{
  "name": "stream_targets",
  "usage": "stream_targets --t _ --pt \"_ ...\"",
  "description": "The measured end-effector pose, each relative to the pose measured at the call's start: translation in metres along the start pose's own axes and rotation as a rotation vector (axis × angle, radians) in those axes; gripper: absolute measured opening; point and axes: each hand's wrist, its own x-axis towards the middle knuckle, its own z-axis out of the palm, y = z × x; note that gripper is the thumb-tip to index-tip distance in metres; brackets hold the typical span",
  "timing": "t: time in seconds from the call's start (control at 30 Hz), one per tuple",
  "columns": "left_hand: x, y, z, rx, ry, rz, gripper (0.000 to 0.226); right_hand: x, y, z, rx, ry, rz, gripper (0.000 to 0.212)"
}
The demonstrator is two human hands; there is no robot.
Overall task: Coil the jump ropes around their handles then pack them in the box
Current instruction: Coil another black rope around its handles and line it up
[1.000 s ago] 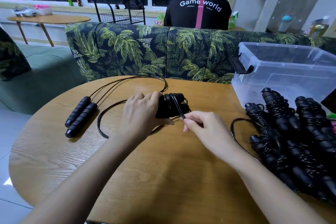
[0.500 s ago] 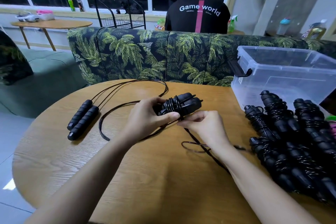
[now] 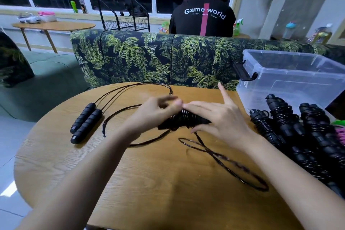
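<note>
Handles (image 3: 184,120): mid-table, part-wound, raised between both hands so rope can pass round.
Right hand (image 3: 220,117): fingers over, thumb under, clamped on them; index lifted.
Left hand (image 3: 156,112): at their left end, blurred, so I can't call the grip.
Loose rope (image 3: 224,160): trailing on the table (image 3: 149,183), unwound.
Box (image 3: 291,80): far right, waiting.

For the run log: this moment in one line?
phase: coiling | right hand: holds handle bundle | left hand: blurred | loose cord: on table
</note>
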Motion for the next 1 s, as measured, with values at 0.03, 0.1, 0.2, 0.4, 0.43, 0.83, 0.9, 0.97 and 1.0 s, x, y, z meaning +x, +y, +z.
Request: stream_targets --t 0.03,0.1,0.2,0.4,0.43,0.83,0.9,0.97,1.0 --pt "0.001 0.0 -0.001 -0.164 0.098 -0.044 0.052 0.0 -0.003 -0.003 0.046 0.002 0.064 0.065" --pt "0.004 -0.003 0.002 -0.445 0.294 -0.148 0.058 0.002 -0.009 -0.012 0.168 0.026 0.246 0.067" --pt "0.0 -0.008 0.028 -0.574 0.292 -0.214 0.055 0.003 -0.014 -0.02 0.36 0.048 0.586 0.069" --pt "-0.014 -0.008 0.087 -0.403 -0.006 -0.026 0.085 -0.003 -0.011 -0.018 0.552 0.184 0.814 0.063" --pt "-0.011 -0.009 0.091 -0.352 0.028 -0.001 0.087 -0.005 -0.012 -0.018 0.597 0.197 0.848 0.065" --pt "-0.001 -0.003 0.073 -0.346 -0.003 0.155 0.039 -0.041 -0.02 -0.026 1.127 0.301 0.975 0.04" --pt "0.002 -0.006 0.078 -0.466 -0.03 0.136 0.04 -0.045 -0.022 -0.021 1.179 0.299 1.012 0.045" --pt "0.006 -0.01 0.083 -0.516 -0.008 0.091 0.042 -0.05 -0.021 -0.014 1.193 0.263 1.029 0.031" --pt "0.009 -0.013 0.087 -0.516 0.008 0.074 0.04 -0.052 -0.02 -0.01 1.189 0.241 1.039 0.026"
